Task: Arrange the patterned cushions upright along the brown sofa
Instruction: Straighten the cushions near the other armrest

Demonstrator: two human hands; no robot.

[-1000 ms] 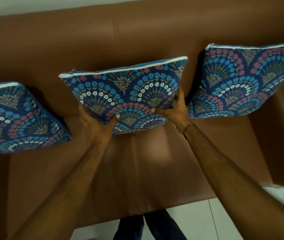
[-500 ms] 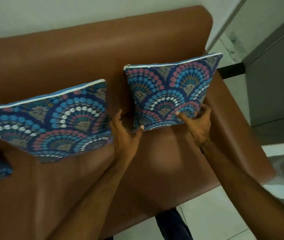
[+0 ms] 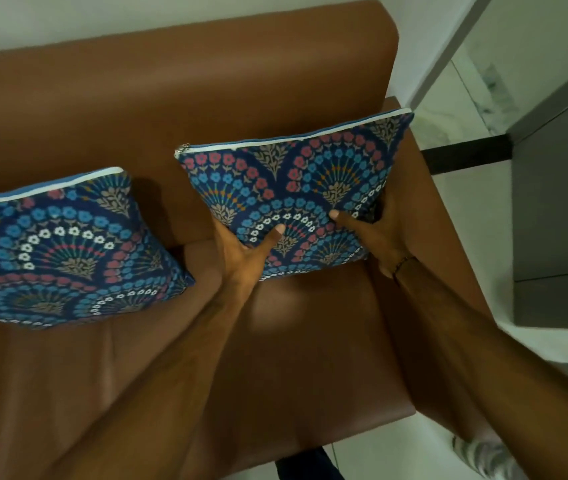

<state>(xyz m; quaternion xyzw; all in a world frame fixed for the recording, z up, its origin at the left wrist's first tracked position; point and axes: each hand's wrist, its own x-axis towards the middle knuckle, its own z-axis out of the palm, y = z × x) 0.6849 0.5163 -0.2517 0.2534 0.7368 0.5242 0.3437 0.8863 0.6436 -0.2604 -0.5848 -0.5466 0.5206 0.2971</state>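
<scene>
A blue cushion with red, white and blue fan patterns (image 3: 296, 188) stands upright at the right end of the brown sofa (image 3: 178, 91), leaning on the backrest. My left hand (image 3: 244, 251) grips its lower left corner, thumb on the front. My right hand (image 3: 376, 233) grips its lower right corner beside the armrest. A second cushion of the same pattern (image 3: 64, 247) leans upright to the left, apart from the first and cut off by the frame edge.
The sofa's right armrest (image 3: 428, 216) runs close behind my right hand. A grey cabinet (image 3: 559, 188) stands on the white tiled floor (image 3: 466, 109) to the right. A white wall rises behind the backrest. Dark trouser legs (image 3: 307, 465) show at the bottom.
My hands left the middle cushion and took hold of the right cushion's lower corners. The view swung right, so the leftmost cushion dropped out of sight.
</scene>
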